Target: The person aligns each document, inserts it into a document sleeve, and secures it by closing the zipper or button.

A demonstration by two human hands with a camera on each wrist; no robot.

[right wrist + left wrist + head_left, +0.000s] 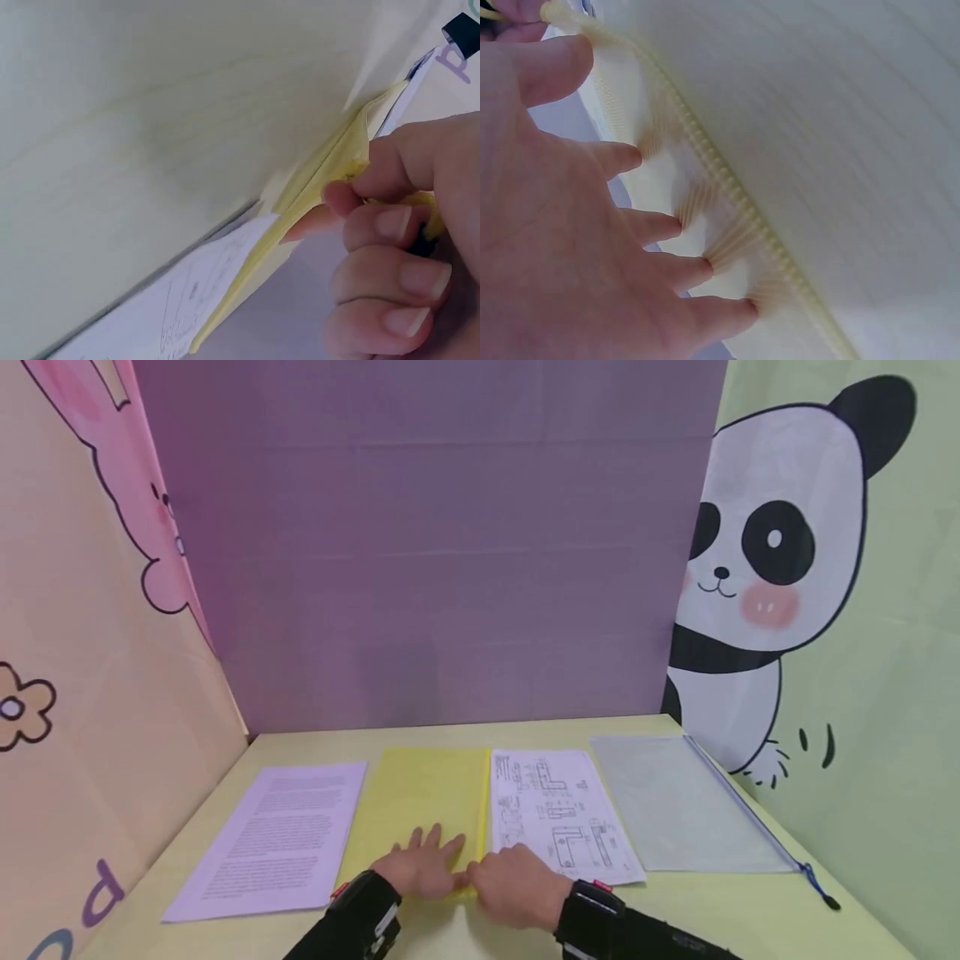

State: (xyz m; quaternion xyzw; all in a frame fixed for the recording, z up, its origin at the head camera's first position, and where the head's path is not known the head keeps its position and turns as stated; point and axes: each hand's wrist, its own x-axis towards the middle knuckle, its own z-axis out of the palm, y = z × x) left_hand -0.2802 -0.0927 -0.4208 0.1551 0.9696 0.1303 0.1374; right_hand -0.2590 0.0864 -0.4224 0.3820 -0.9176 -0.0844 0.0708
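A yellow zip pouch (427, 785) lies in the middle of the table, with a toothed zip (727, 184) along its edge in the left wrist view. My left hand (422, 867) rests on the near part of the pouch with fingers spread, the fingertips pressing ripples into its sheet. At the near right corner of the pouch, my right hand (517, 883) pinches the zip's end between thumb and index finger. A yellow cord (426, 204) with a dark tip runs under its curled fingers in the right wrist view. The zip pull itself is mostly hidden by the fingers.
Left of the pouch lies a printed text sheet (277, 835). A sheet of technical drawings (558, 814) is close on the right. Farther right lies a clear pouch (697, 810) with a blue zip and cord (817, 885). Printed curtains stand around the table (315, 935).
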